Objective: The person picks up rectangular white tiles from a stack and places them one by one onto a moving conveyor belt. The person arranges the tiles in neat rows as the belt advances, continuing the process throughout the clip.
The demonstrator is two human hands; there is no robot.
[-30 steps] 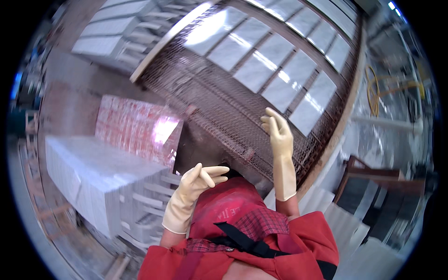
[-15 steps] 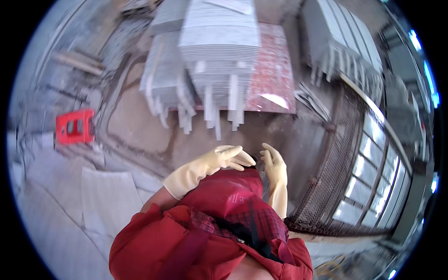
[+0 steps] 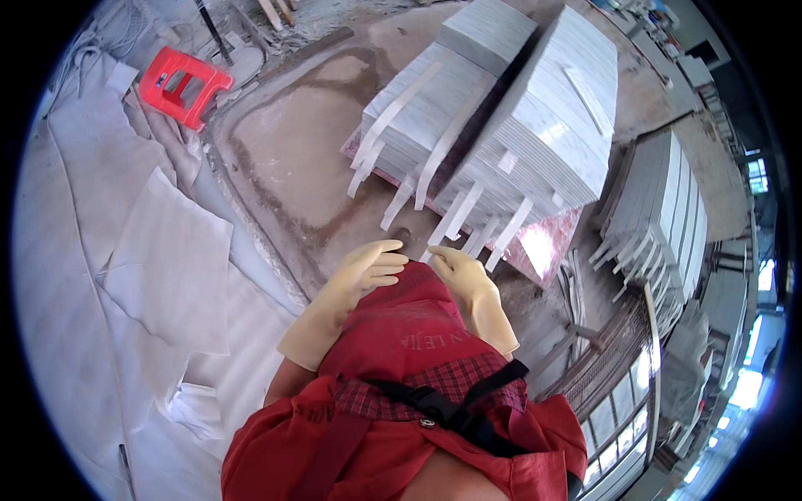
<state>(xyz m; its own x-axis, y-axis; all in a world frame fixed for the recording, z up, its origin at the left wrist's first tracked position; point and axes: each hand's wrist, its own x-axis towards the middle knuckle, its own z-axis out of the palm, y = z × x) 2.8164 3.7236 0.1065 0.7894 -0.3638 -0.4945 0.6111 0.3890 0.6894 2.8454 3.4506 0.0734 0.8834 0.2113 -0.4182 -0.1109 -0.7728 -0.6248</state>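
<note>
Both my hands wear cream rubber gloves and hover at the lower part of my red apron (image 3: 401,309). My left hand (image 3: 368,269) is beside the apron's left edge, its fingers stretched toward the middle with nothing seen in them. On the other side, my right hand (image 3: 461,277) has its fingers pointing inward and apart, also without a held thing; part of its fingertips is hard to make out. Whether the gloves touch the apron cloth I cannot tell. Beyond the hands stand stacks of grey-white stone slabs (image 3: 547,125) with pale strips hanging from their near ends.
A red plastic stool (image 3: 182,86) stands at the far left, by white sheeting (image 3: 167,267) spread over the ground. More slabs (image 3: 660,209) are stacked at the right. A rusty mesh-sided frame (image 3: 606,359) lies nearer on that side. Damp concrete floor (image 3: 292,150) is ahead.
My view has turned to the right, so the slab stacks now appear tilted and the stool sits higher. Both gloved hands stay in front of the apron, and the fingers remain stretched.
</note>
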